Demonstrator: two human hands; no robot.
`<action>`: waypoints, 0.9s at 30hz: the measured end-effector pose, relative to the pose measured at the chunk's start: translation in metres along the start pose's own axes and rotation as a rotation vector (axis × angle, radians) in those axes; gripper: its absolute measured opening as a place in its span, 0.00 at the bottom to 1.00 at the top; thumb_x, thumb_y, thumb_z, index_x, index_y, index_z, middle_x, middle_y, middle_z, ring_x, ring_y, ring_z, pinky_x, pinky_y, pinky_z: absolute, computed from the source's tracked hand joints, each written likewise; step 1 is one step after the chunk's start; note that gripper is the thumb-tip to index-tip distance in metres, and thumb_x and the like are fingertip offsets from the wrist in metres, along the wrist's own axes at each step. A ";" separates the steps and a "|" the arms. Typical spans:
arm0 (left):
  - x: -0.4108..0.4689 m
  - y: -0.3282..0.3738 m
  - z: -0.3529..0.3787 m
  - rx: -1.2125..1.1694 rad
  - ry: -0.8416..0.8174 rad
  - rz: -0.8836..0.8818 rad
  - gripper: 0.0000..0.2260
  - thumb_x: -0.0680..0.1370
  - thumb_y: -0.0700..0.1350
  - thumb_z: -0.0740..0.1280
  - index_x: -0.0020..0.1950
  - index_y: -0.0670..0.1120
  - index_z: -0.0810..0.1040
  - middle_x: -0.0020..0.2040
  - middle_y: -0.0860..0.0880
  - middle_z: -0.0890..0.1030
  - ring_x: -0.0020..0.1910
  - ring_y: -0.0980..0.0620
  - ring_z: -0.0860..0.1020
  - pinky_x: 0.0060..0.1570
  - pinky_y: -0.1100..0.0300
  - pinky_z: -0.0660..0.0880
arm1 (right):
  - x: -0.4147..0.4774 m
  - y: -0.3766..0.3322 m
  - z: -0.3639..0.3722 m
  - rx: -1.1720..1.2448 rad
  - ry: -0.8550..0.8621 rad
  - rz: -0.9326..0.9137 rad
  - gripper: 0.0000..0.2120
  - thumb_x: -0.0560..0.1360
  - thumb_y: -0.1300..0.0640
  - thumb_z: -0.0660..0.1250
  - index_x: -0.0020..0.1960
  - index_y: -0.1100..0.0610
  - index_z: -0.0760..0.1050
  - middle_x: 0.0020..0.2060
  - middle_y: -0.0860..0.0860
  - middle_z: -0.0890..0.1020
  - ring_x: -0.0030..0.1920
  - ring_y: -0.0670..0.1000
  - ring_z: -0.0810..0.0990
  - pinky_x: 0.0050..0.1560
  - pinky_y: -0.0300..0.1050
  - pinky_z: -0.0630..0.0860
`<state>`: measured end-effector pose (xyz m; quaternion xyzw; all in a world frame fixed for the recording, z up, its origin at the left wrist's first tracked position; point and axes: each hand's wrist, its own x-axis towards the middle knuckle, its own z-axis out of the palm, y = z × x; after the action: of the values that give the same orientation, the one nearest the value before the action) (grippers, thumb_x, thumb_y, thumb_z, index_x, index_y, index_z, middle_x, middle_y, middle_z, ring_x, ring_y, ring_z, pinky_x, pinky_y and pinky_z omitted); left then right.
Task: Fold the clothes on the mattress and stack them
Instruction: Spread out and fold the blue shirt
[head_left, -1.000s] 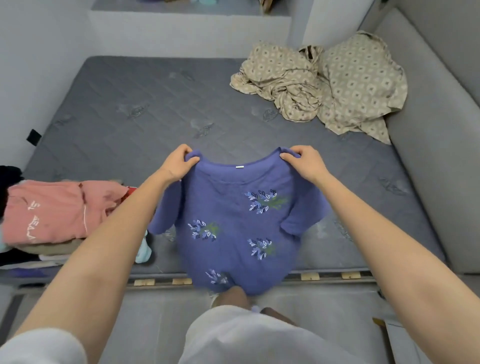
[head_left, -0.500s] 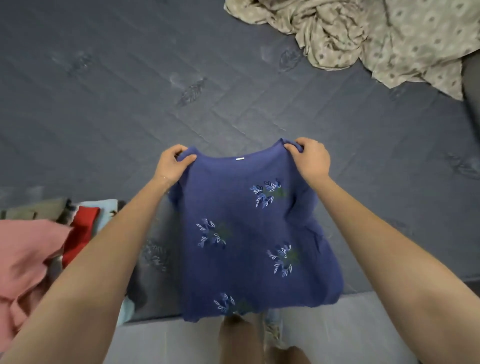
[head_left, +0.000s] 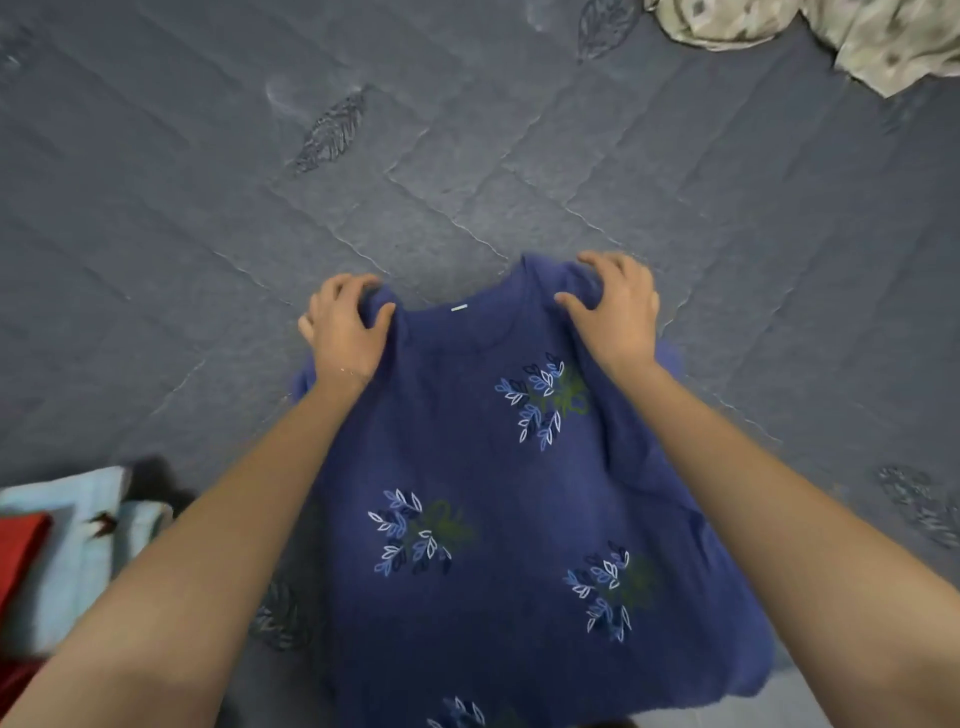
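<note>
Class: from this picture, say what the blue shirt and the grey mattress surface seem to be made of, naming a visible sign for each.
Blue shirt: soft matte cloth, perhaps cotton or a fine knit; it drapes and bunches limply at the shoulders. Mattress: matte grey quilted textile cover; stitched diagonal lines pucker its surface.

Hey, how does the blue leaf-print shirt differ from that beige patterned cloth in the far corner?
The blue shirt is dark blue with scattered leaf sprigs; the beige cloth carries a small repeating print. The blue shirt is spread out, gripped at its shoulders by the left hand and right hand; the beige cloth lies crumpled, with no hand on it. Both are on the grey mattress.
</note>
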<state>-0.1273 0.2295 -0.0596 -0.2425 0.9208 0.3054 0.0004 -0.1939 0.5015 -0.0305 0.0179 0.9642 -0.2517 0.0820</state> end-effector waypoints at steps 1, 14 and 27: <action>-0.006 0.006 0.003 0.025 0.033 0.056 0.14 0.76 0.45 0.68 0.62 0.49 0.77 0.64 0.48 0.74 0.66 0.47 0.68 0.66 0.53 0.57 | -0.004 0.005 -0.001 0.009 -0.004 0.020 0.27 0.74 0.48 0.72 0.70 0.52 0.71 0.65 0.52 0.72 0.68 0.56 0.67 0.66 0.50 0.62; -0.033 0.116 0.126 0.129 -0.327 0.483 0.20 0.82 0.46 0.60 0.75 0.50 0.66 0.77 0.49 0.61 0.78 0.47 0.54 0.75 0.50 0.48 | -0.037 0.125 -0.002 0.229 -0.023 0.312 0.14 0.74 0.57 0.73 0.55 0.63 0.78 0.51 0.58 0.79 0.54 0.59 0.77 0.57 0.49 0.71; -0.017 0.188 0.170 0.322 -0.324 0.499 0.16 0.83 0.46 0.58 0.70 0.48 0.72 0.70 0.46 0.68 0.72 0.44 0.61 0.72 0.48 0.50 | 0.017 0.158 -0.050 0.649 0.098 0.347 0.09 0.81 0.56 0.63 0.44 0.54 0.65 0.34 0.43 0.70 0.31 0.34 0.69 0.37 0.27 0.67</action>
<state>-0.2218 0.4637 -0.0901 0.0450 0.9762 0.1811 0.1104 -0.2066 0.6630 -0.0668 0.2184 0.8195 -0.5255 0.0673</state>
